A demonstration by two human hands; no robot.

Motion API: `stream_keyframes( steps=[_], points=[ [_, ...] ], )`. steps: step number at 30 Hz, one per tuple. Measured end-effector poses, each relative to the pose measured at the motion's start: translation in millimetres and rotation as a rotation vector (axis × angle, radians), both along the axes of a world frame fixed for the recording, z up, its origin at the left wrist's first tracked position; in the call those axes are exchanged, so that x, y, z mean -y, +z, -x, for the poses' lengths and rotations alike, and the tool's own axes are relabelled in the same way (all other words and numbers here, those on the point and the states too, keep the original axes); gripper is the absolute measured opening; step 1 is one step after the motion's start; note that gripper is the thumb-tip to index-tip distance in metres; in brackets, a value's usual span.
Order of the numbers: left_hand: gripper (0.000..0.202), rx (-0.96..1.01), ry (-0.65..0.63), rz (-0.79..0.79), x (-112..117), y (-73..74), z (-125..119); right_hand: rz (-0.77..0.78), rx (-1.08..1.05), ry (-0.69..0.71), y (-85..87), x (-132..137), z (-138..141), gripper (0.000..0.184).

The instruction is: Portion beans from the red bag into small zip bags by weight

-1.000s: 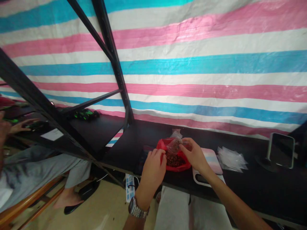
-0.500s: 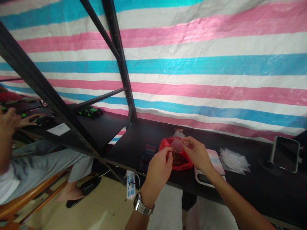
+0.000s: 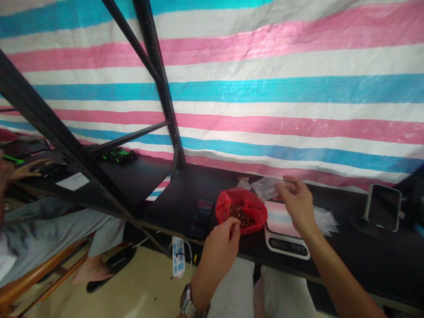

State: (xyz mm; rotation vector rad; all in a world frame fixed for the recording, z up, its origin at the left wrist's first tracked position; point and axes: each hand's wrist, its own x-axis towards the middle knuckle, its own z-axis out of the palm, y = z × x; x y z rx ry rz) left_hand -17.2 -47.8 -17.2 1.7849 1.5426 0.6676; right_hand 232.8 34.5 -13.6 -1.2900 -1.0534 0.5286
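Observation:
A red plastic bag (image 3: 257,211) stands on the black table with its mouth spread wide, small brown dried pieces (image 3: 241,214) inside. At its near rim is my left hand (image 3: 222,240), thumb and fingers pressed together; whether they grip the rim or a small piece is hidden. My right hand (image 3: 296,201) is raised over a pink-and-white digital scale (image 3: 287,247), fingers closed and partly blurred on a clear plastic bag (image 3: 263,187) that reaches toward the back of the red bag. Several more clear bags (image 3: 326,221) lie beyond the scale, partly behind my right wrist.
A dark phone (image 3: 201,216) lies left of the red bag. Another phone (image 3: 384,207) leans on a stand at right. A black metal frame (image 3: 162,88) rises at left; past it a co-worker's hand (image 3: 28,170) is near dark objects. A power strip (image 3: 178,256) hangs below the table edge.
My right hand has moved right and away from the red bag, carrying the clear bag. My left hand has let go of the clear bag and dropped to the red bag's near rim.

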Motion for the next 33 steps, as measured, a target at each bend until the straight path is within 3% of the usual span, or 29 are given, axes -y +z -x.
stream_keyframes(
  steps=[3, 5, 7, 9, 11, 15, 17, 20, 23, 26, 29, 33],
  points=[
    [0.031, 0.023, -0.008, 0.009, 0.0, -3.5, 7.7, 0.099, 0.17, -0.309, -10.5, 3.7, -76.7, 0.057],
    [0.031, 0.063, -0.01, 0.018, 0.1, -5.8, 10.5, 0.188, 0.264, -0.411, -21.1, 13.6, -119.7, 0.048],
    [0.032, 0.096, -0.004, 0.02, 0.9, -7.8, 9.2, 0.261, 0.389, -0.472, -33.7, 26.8, -144.8, 0.036],
    [0.032, 0.117, -0.004, 0.017, 3.1, -9.7, 4.2, 0.306, 0.52, -0.481, -47.0, 39.3, -152.1, 0.027],
    [0.033, 0.132, -0.018, 0.034, 6.7, -11.5, -2.3, 0.321, 0.643, -0.443, -59.5, 47.6, -149.1, 0.028],
    [0.033, 0.138, -0.048, 0.057, 14.3, -13.4, -9.6, 0.385, 1.0, -0.21, -76.8, 49.5, -141.7, 0.034],
    [0.033, 0.127, -0.04, 0.051, 16.7, -13.0, -8.8, 0.433, 1.08, -0.12, -79.9, 46.1, -142.3, 0.033],
    [0.032, 0.107, -0.018, 0.056, 19.9, -12.5, -6.8, 0.498, 1.088, -0.074, -74.8, 39.2, -144.5, 0.031],
    [0.032, 0.121, -0.024, 0.068, 26.4, -15.0, -9.5, 0.564, 1.107, -0.063, -58.7, 28.1, -137.5, 0.032],
    [0.033, 0.148, -0.043, 0.11, 36.3, -19.6, -17.2, 0.552, 1.13, -0.049, -39.1, 6.9, -107.2, 0.035],
    [0.034, 0.155, -0.067, 0.151, 45.2, -21.4, -24.3, 0.465, 1.132, 0.111, -24.7, -26.4, -55.3, 0.036],
    [0.037, 0.131, -0.087, 0.203, 51.2, -21.4, -24.9, 0.424, 1.109, 0.282, -18.1, -75.6, 12.7, 0.03]
  ],
)
